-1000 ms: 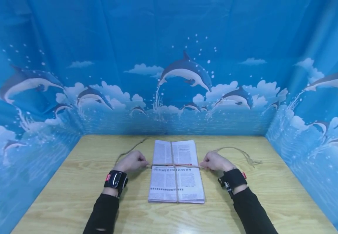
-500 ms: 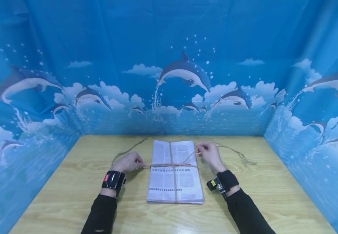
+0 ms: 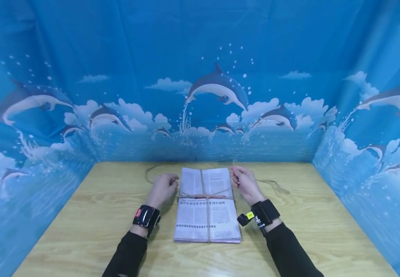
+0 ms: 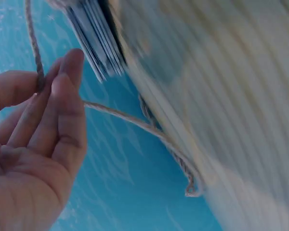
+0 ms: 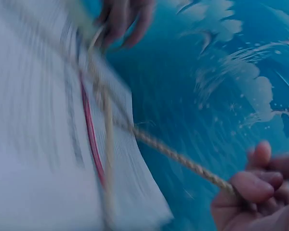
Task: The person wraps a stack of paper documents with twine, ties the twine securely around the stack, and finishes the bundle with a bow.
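A stack of newspapers [image 3: 193, 231] lies on the table, with brown twine [image 3: 208, 221] crossing over it lengthwise and widthwise. My left hand [image 3: 163, 188] is at the stack's left edge. Its thumb and fingers pinch the twine in the left wrist view, where a loose length of twine [image 4: 123, 115] trails off behind the fingers. By the upper right corner of the stack, my right hand [image 3: 247, 184] holds the other end. In the right wrist view, this twine [image 5: 178, 156] runs taut from the crossing on the papers into my curled right fingers [image 5: 253, 186].
The wood-grain table [image 3: 92, 231] extends on both sides of the stack. A blue curtain [image 3: 144, 146] printed with dolphins borders its back and sides. The frayed twine tail [image 3: 277, 186] lies right of my right hand. Each wrist wears a black strap [image 3: 146, 217] with a camera.
My right hand has moved up and inward, raising its twine off the horizontal strand. My left hand has shifted right, close to the stack. Both loose tails have been drawn inward.
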Tool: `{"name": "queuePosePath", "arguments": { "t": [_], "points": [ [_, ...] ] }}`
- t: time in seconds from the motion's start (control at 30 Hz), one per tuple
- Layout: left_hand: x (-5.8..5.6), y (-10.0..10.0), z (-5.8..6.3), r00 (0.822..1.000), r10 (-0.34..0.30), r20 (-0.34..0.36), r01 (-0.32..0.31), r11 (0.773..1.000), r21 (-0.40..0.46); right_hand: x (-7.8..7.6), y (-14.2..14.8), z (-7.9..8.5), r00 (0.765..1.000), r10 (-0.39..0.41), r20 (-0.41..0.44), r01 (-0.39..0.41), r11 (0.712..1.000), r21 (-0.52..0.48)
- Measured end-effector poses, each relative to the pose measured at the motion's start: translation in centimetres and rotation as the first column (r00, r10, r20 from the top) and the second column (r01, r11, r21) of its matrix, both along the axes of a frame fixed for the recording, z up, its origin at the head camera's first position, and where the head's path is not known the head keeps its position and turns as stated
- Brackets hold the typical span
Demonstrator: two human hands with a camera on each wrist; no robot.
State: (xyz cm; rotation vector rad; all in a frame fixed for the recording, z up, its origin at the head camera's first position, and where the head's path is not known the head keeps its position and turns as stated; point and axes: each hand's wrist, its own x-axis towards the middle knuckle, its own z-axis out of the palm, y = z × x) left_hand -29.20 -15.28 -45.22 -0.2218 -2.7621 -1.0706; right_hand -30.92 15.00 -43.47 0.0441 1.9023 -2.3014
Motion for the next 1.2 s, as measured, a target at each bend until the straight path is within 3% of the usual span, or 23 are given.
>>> {"name": "queuePosePath", "arguments": {
  "t": [0.07, 0.13, 0.2, 0.3, 0.47, 0.53, 0.6, 0.7, 0.77, 0.9, 1.03, 1.2],
  "points": [
    [0.0, 0.5, -0.1, 0.999, -0.007, 0.037, 0.003, 0.994, 0.105, -0.1, -0.3, 0.4, 0.997, 0.04, -0.063, -0.026, 0.978, 0.208],
    [-0.1, 0.9, -0.1, 0.998, -0.002, 0.068, -0.013, 0.977, 0.212, -0.2, -0.6, 1.0, 0.989, 0.087, -0.123, -0.032, 0.92, 0.39],
    [-0.1, 1.2, 0.0, 0.996, -0.003, 0.092, -0.025, 0.954, 0.299, -0.3, -1.0, 1.6, 0.976, 0.14, -0.164, -0.039, 0.863, 0.503],
    [-0.2, 1.6, 0.0, 0.99, -0.018, 0.139, -0.041, 0.912, 0.409, -0.3, -1.9, 2.1, 0.958, 0.218, -0.186, -0.068, 0.804, 0.591],
    [-0.3, 2.7, 0.7, 0.991, -0.025, 0.131, -0.052, 0.835, 0.548, -0.2, -3.4, 1.9, 0.929, 0.34, -0.148, -0.179, 0.76, 0.624],
    [-0.2, 3.4, 1.1, 0.996, -0.02, 0.085, -0.031, 0.827, 0.562, -0.3, -3.8, 1.6, 0.913, 0.383, -0.139, -0.22, 0.751, 0.622],
    [-0.1, 4.2, 1.6, 0.999, -0.032, 0.039, 0.005, 0.834, 0.551, -0.3, -4.1, 1.3, 0.899, 0.415, -0.137, -0.247, 0.741, 0.624],
    [0.0, 5.5, 1.9, 0.997, -0.079, -0.024, 0.081, 0.873, 0.482, -0.5, -4.4, 1.1, 0.89, 0.435, -0.135, -0.271, 0.744, 0.611],
    [-0.1, 6.3, 2.0, 0.991, -0.125, -0.051, 0.135, 0.89, 0.436, -0.5, -4.4, 1.0, 0.896, 0.423, -0.135, -0.265, 0.755, 0.6],
    [-0.2, 7.3, 2.0, 0.98, -0.192, -0.053, 0.198, 0.904, 0.38, -0.7, -4.7, 0.6, 0.921, 0.361, -0.148, -0.22, 0.794, 0.566],
    [0.0, 7.7, 2.0, 0.973, -0.228, -0.047, 0.232, 0.933, 0.275, -0.9, -5.1, 0.3, 0.948, 0.284, -0.143, -0.175, 0.842, 0.511],
    [0.0, 7.8, 1.9, 0.985, -0.161, -0.064, 0.17, 0.969, 0.181, -0.9, -5.3, 0.0, 0.956, 0.264, -0.13, -0.172, 0.859, 0.482]
  ]
}}
